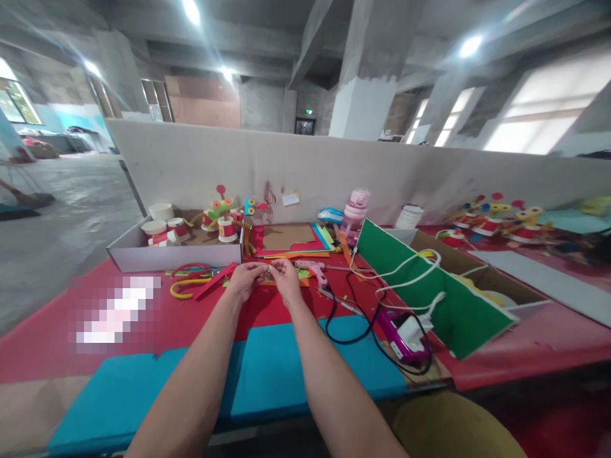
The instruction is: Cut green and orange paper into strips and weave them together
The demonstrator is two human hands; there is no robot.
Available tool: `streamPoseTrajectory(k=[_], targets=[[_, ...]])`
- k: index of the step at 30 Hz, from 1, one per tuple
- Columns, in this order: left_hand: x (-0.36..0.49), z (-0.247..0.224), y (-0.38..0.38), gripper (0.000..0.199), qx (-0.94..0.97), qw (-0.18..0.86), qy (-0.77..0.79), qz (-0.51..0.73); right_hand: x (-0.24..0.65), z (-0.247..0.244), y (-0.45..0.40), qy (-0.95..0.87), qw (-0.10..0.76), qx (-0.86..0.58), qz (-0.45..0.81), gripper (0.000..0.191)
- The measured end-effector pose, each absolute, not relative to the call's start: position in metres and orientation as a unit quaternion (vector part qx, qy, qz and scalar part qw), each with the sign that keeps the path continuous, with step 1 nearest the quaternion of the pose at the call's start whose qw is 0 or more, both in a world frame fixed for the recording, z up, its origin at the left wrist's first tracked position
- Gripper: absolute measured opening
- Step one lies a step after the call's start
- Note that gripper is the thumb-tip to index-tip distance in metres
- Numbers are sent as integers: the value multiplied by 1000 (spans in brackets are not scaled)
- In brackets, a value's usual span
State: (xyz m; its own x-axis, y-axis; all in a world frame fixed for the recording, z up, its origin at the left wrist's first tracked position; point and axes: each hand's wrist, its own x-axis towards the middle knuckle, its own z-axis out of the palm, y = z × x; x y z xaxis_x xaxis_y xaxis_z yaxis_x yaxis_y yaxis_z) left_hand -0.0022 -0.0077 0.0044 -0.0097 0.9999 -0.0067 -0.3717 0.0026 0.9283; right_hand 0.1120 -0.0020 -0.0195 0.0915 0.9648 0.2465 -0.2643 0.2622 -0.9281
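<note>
Both my arms reach out over the red table (42,343). My left hand (244,278) and my right hand (285,277) meet fingertip to fingertip over the middle of the table, pinching a small, thin craft piece (268,270) between them; it is too small to tell what it is. Just beyond the hands lie green and orange paper scraps (303,275) and a pink glue gun (312,270). Scissors with red and yellow handles (191,280) lie left of my left hand.
A shallow white box (167,256) at back left holds paper-cup crafts. A green board (429,299) leans on a cardboard box at right, with white cables and a purple power strip (401,338). A pink bottle (356,215), coloured paper sheets (291,238) and finished crafts stand along the grey partition.
</note>
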Motion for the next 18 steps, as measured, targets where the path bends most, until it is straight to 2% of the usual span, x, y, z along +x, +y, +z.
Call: streamPoseTrajectory(k=[4,7,9,11,13,15,18], targets=[[0,4,-5,39,378,577,403,602,124,-22,-2,-505,616,-453,401,23],[1,1,-2,40,366,571,405,613,157,-14,1,-550,591,-517,282,18],[2,-1,-1,41,362,569,405,618,187,-6,3,-571,544,-584,189,16],[3,-2,0,40,360,568,406,619,215,1,5,-584,456,-665,101,20],[4,-2,-1,39,360,567,407,619,236,5,9,-594,334,-726,93,26],[4,-1,-1,39,359,567,408,619,247,6,15,-591,262,-749,148,26],[4,0,-3,40,358,566,412,618,252,6,25,-584,246,-745,210,11]])
